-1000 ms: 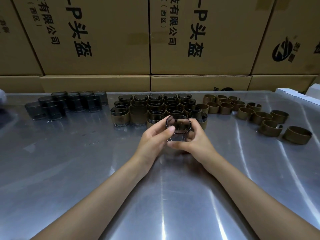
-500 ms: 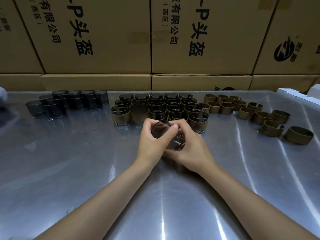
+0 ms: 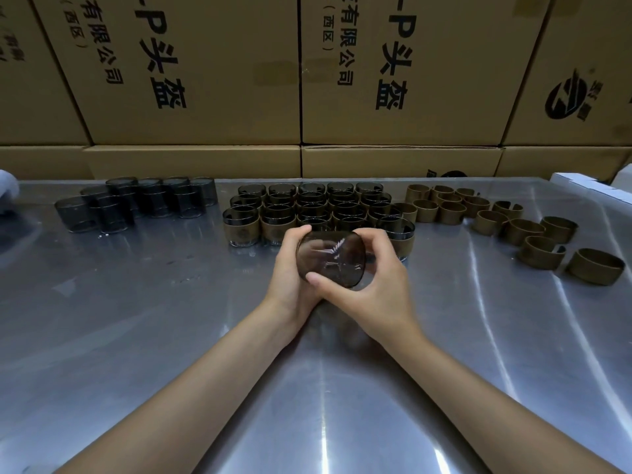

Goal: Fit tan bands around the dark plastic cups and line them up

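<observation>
While both hands pinch the tilted cup [image 3: 330,258], a slip is the main risk.
Left hand [image 3: 290,268] and right hand [image 3: 376,289] curl their fingers and thumbs round its smooth wall, above the table [image 3: 136,336], base toward the camera. I cannot tell if a band is on it. If it drops forward, it may knock the banded cups [image 3: 307,210] just behind out of line; loose bands [image 3: 513,230] and bare cups [image 3: 136,203] lie well apart.
</observation>
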{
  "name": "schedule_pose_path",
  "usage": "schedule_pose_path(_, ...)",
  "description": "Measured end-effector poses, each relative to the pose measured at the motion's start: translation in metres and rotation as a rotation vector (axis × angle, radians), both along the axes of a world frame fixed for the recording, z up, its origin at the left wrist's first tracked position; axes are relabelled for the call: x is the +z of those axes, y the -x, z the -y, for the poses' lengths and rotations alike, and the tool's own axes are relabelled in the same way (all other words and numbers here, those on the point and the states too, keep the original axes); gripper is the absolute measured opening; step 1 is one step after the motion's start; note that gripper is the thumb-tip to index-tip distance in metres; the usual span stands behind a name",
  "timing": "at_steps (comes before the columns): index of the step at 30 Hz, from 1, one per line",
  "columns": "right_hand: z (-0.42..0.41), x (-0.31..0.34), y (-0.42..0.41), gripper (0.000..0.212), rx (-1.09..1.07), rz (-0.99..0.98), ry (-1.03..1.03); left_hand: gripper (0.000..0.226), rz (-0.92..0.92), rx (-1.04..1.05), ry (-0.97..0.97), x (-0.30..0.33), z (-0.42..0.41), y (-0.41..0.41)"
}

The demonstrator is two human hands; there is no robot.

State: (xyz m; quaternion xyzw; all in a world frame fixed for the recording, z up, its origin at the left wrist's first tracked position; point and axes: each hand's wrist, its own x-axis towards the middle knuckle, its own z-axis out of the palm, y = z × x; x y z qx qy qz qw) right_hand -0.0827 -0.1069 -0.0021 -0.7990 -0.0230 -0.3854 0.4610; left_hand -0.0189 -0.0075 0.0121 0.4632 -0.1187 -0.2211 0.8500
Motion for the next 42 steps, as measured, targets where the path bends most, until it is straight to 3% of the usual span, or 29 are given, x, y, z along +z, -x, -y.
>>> schedule_pose_path(3, 0.000, 0.001, 0.001, 0.064, -0.013, 0.037, -0.053, 0.036, 0.015, 0.013, -0.091, -0.002, 0.004, 0.003)
schedule_pose_path(6, 0.002, 0.001, 0.000, 0.061, -0.002, 0.060, -0.053, 0.032, 0.158, 0.110, -0.251, -0.006, 0.003, 0.004)
schedule_pose_path(8, 0.004, -0.001, -0.002, 0.060, 0.014, 0.064, -0.052, 0.023, 0.182, 0.140, -0.245, -0.004, 0.002, 0.005)
schedule_pose_path(15, 0.010, -0.005, -0.007, 0.065, 0.031, 0.053, -0.001, 0.040, 0.195, 0.206, -0.257, -0.004, 0.003, 0.008)
schedule_pose_path(23, 0.008, -0.004, -0.005, 0.062, 0.080, 0.030, 0.118, 0.032, 0.105, 0.188, -0.245, 0.005, 0.000, 0.011)
schedule_pose_path(30, 0.010, -0.006, -0.006, 0.066, 0.085, 0.023, 0.052, 0.010, 0.337, 0.164, -0.315, 0.007, 0.005, 0.020)
schedule_pose_path(34, 0.013, -0.006, -0.009, 0.068, 0.075, 0.016, 0.025, 0.024, 0.497, 0.211, -0.388, 0.004, 0.005, 0.020)
schedule_pose_path(37, 0.017, -0.003, -0.010, 0.065, 0.090, -0.016, -0.098, 0.048, 0.579, 0.203, -0.386, -0.001, 0.006, 0.022)
schedule_pose_path(39, 0.020, 0.000, -0.009, 0.056, 0.137, -0.036, -0.230, 0.061, 0.550, 0.163, -0.342, -0.004, 0.007, 0.024)
schedule_pose_path(42, 0.024, 0.002, -0.007, 0.043, 0.179, -0.048, -0.308, 0.061, 0.429, 0.087, -0.233, -0.005, 0.006, 0.023)
